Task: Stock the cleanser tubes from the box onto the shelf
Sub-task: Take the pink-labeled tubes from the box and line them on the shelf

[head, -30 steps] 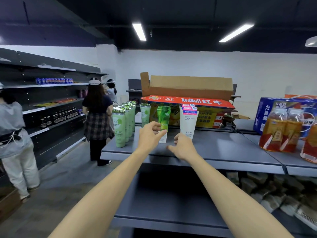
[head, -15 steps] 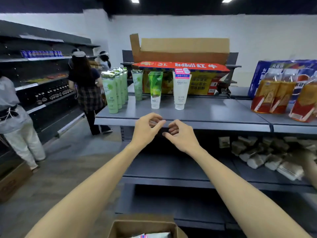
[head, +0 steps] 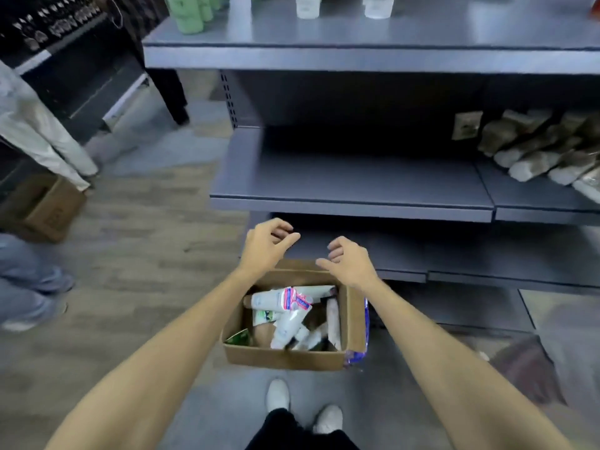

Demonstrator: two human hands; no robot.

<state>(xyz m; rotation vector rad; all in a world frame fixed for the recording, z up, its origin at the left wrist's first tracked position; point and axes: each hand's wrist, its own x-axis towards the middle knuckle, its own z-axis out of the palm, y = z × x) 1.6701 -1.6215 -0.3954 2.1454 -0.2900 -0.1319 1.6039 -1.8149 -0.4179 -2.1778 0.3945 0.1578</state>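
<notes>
View has dropped from shelf point(head: 357, 60) top to box point(head: 285, 358) at 6 o'clock on floor. Left hand point(head: 264, 246) and right hand point(head: 349, 263), both empty w/ fingers loosely curled, now above box's 12 o'clock rim. Cleanser tubes point(head: 285, 315) heaped inside; next pick likely.

Empty hands held over an open box

The left hand point(head: 264, 246) and right hand point(head: 349, 263) are seen loosely curled at 12 o'clock of the box point(head: 285, 357), where cleanser tubes point(head: 282, 300) are heaped.
</notes>
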